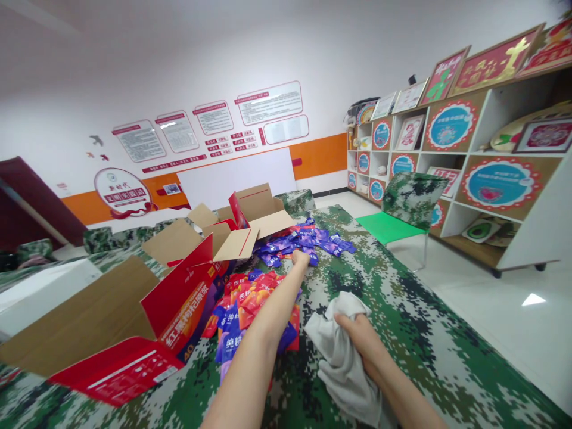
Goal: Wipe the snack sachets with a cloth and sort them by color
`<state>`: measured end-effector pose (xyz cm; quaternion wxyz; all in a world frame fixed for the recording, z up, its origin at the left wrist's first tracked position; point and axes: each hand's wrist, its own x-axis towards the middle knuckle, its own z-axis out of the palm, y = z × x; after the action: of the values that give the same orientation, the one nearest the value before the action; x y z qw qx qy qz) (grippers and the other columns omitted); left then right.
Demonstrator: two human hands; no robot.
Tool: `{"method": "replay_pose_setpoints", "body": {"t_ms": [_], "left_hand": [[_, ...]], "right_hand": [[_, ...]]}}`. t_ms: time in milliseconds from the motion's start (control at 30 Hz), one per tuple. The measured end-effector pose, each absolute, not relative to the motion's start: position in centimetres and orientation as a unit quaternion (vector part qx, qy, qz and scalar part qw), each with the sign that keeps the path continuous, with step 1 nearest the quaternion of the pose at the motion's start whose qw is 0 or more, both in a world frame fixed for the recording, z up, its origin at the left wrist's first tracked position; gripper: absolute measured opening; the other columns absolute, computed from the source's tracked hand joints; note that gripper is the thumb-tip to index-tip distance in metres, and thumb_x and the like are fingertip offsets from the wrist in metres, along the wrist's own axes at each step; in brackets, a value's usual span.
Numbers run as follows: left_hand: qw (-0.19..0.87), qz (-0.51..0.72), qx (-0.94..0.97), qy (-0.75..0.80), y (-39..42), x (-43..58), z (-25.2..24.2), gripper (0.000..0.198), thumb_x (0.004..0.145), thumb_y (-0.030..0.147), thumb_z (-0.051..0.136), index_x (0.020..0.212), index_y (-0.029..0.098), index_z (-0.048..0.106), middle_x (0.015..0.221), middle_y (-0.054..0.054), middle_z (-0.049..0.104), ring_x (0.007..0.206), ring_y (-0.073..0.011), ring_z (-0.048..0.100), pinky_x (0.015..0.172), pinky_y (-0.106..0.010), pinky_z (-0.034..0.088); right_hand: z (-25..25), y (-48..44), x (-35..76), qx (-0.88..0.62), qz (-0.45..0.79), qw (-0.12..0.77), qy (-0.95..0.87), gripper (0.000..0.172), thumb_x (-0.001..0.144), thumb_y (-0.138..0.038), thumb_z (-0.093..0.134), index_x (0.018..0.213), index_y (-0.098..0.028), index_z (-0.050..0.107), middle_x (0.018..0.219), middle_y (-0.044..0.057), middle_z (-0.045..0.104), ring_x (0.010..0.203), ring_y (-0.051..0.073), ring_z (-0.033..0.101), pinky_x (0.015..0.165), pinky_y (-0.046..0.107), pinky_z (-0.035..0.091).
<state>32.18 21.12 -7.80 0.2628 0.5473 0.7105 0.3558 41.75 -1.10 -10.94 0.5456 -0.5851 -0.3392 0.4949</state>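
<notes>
The left hand closes on the purple sachets heaped toward the camouflage tabletop's far edge. The right hand clutches a white cloth nearer the near edge. Red-and-purple packets (printed 纯) lie between. At the left edge an open red box reads 红枣枸杞原浆 and 40, its contents hidden.

We see camouflage table: open cartons along left edge, purple sachets toward far edge, red sachets mid-table, white cloth nearest.

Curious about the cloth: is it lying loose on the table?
No, the right hand grips the cloth above the table.
</notes>
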Motion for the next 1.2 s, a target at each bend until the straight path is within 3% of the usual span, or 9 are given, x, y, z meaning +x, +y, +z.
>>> {"method": "replay_pose_setpoints", "body": {"t_ms": [167,367,533,700,767,867,967,1033,1200], "left_hand": [[0.261,0.296,0.6,0.695,17.5,29.7,-6.7,0.027,0.07,0.014,0.063,0.096,0.011,0.061,0.102,-0.014,0.062,0.099,-0.0241,0.056,0.082,-0.03,0.043],[0.264,0.257,0.748,0.552,10.6,27.0,-4.4,0.024,0.074,0.011,0.048,0.083,0.021,0.068,0.084,0.0,0.068,0.083,-0.0139,0.06,0.078,-0.023,0.043],[0.15,0.257,0.903,0.311,6.3,27.0,-1.7,0.027,0.081,0.014,0.041,0.091,0.022,0.064,0.091,0.002,0.066,0.088,-0.0114,0.057,0.093,-0.028,0.035],[0.072,0.281,0.918,0.271,4.8,27.9,-1.2,0.023,0.084,0.017,0.04,0.093,0.024,0.06,0.087,0.001,0.064,0.09,-0.0118,0.054,0.105,-0.038,0.019],[0.094,0.371,0.86,0.338,4.5,28.3,-2.5,0.021,0.083,0.022,0.045,0.101,0.023,0.056,0.096,-0.002,0.061,0.098,-0.0149,0.051,0.102,-0.039,0.023],[0.233,0.509,0.695,0.451,4.1,29.1,-5.7,0.031,0.083,0.031,0.046,0.11,0.018,0.05,0.105,-0.007,0.056,0.099,-0.0165,0.051,0.089,-0.034,0.037],[0.372,0.481,0.651,0.453,3.3,29.7,-8.6,0.03,0.086,0.038,0.037,0.089,0.015,0.056,0.08,-0.003,0.057,0.074,-0.0124,0.053,0.068,-0.025,0.041],[0.381,0.468,0.661,0.446,2.7,29.9,-9.4,0.034,0.086,0.04,0.036,0.075,0.015,0.056,0.067,0.001,0.052,0.064,-0.0105,0.048,0.061,-0.022,0.038],[0.32,0.498,0.665,0.457,1.5,29.7,-8.5,0.025,0.085,0.035,0.039,0.076,0.017,0.053,0.071,0.001,0.051,0.067,-0.0104,0.045,0.062,-0.021,0.035]], "right_hand": [[-10.9,-0.6,42.5,-0.579,0.445,0.587,-0.349,0.055,0.065,-0.038,0.059,0.116,-0.017,0.054,0.108,0.01,0.064,0.109,0.026,0.054,0.095,0.039,0.038],[-10.3,0.3,44.2,-0.605,0.291,0.634,-0.383,0.06,0.069,-0.047,0.056,0.12,-0.016,0.05,0.129,0.011,0.049,0.123,0.025,0.04,0.105,0.037,0.025],[-8.9,-0.8,43.8,-0.528,0.467,0.577,-0.414,0.053,0.071,-0.049,0.056,0.112,-0.016,0.057,0.12,0.011,0.058,0.115,0.026,0.049,0.098,0.038,0.036],[-8.9,-1.8,42.8,-0.492,0.526,0.513,-0.467,0.052,0.062,-0.039,0.069,0.106,-0.014,0.06,0.107,0.011,0.065,0.104,0.029,0.057,0.093,0.045,0.041],[-9.2,-1.7,42.6,-0.487,0.543,0.534,-0.428,0.048,0.063,-0.039,0.068,0.103,-0.013,0.061,0.1,0.011,0.068,0.097,0.028,0.061,0.09,0.044,0.043],[-9.4,-1.2,42.6,-0.467,0.566,0.592,-0.333,0.044,0.064,-0.038,0.068,0.1,-0.015,0.061,0.092,0.009,0.07,0.087,0.025,0.065,0.086,0.04,0.046],[-9.7,-0.8,42.6,-0.455,0.584,0.61,-0.281,0.04,0.064,-0.037,0.069,0.097,-0.016,0.061,0.083,0.007,0.071,0.08,0.024,0.066,0.082,0.039,0.049],[-9.9,-0.7,42.7,-0.449,0.593,0.609,-0.276,0.04,0.064,-0.037,0.069,0.097,-0.016,0.061,0.082,0.006,0.071,0.079,0.025,0.067,0.08,0.039,0.05],[-10.1,-0.7,42.7,-0.464,0.567,0.596,-0.329,0.044,0.065,-0.04,0.067,0.101,-0.016,0.061,0.089,0.008,0.071,0.085,0.025,0.065,0.08,0.039,0.05]]}}
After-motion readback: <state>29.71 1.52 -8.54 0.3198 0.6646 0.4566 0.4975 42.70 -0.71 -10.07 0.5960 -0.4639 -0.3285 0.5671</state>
